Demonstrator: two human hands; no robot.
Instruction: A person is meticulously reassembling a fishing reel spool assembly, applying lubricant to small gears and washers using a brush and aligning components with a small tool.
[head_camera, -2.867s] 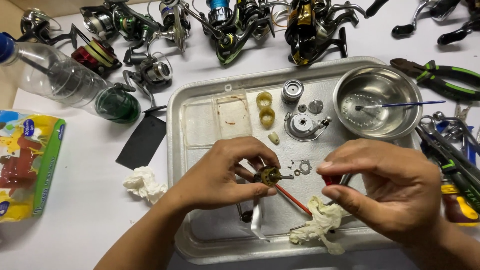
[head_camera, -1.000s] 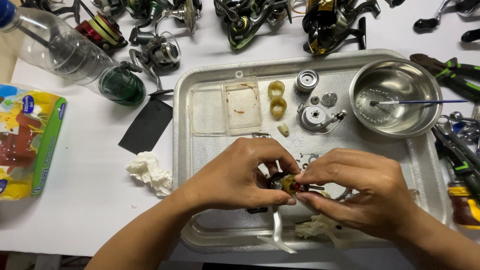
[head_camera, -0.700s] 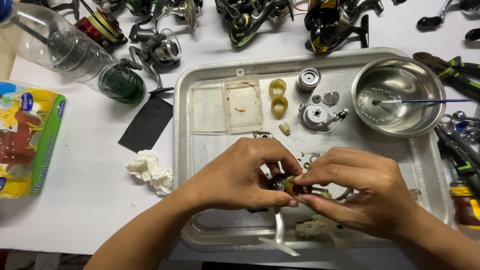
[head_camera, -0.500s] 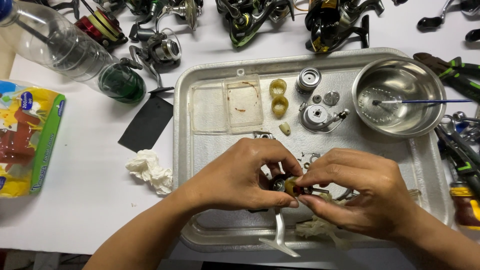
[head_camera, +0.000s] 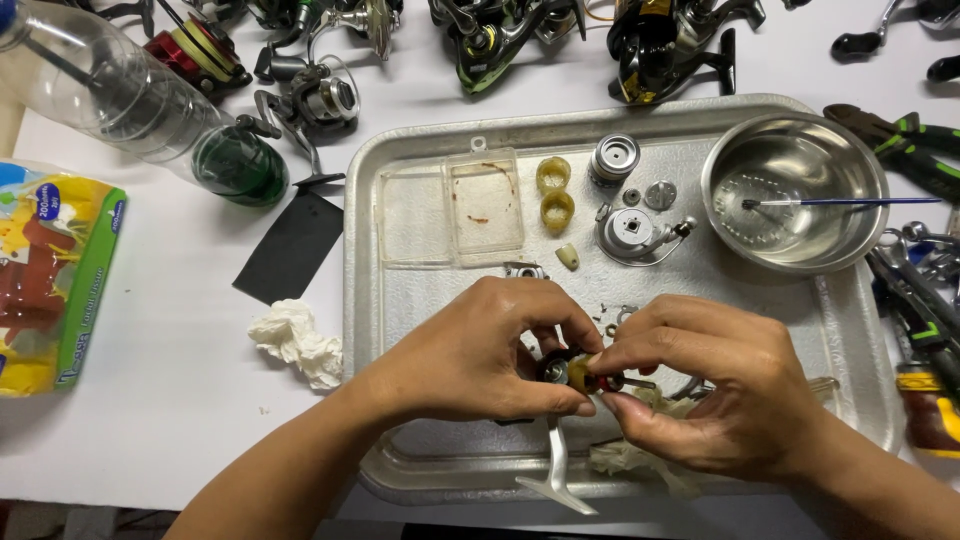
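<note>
Both hands have closed together: left hand (head_camera: 480, 350) pinches the reel body (head_camera: 553, 372); right hand (head_camera: 715, 395) pinches its brass gear (head_camera: 579, 373); keep both aligned.

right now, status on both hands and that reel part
Left hand and right hand pinch the small reel part together over the metal tray. Crumpled tissue beneath; nothing blocking.
</note>
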